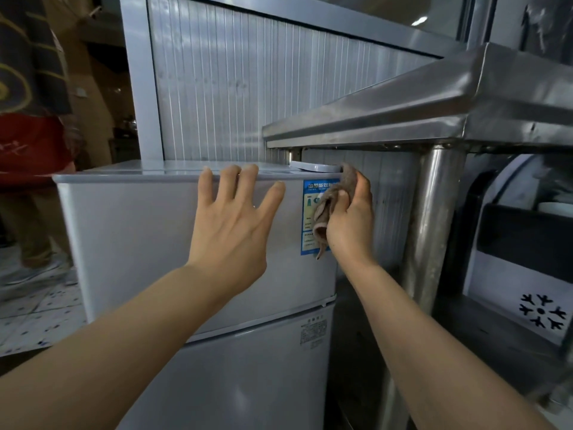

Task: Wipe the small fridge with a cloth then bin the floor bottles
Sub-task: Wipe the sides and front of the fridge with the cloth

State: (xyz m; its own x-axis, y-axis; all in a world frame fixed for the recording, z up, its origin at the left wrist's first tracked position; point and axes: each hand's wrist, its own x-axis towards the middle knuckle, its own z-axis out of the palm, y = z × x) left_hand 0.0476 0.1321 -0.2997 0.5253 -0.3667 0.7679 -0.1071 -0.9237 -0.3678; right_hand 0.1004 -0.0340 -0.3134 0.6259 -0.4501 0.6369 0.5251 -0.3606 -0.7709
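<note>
A small silver two-door fridge (133, 237) stands in front of me, with a blue energy label (310, 212) at the upper door's right edge. My left hand (232, 225) rests spread and flat on the upper door, fingertips at its top edge. My right hand (350, 218) grips a crumpled brown cloth (328, 209) and holds it against the fridge's upper right corner, over the label. No bottles are in view.
A stainless steel table (403, 110) with a round leg (431, 231) stands close on the fridge's right. A ribbed metal panel (248, 88) rises behind. A person in red (28, 150) stands at the left on a tiled floor (37, 311). A white appliance (527, 274) sits lower right.
</note>
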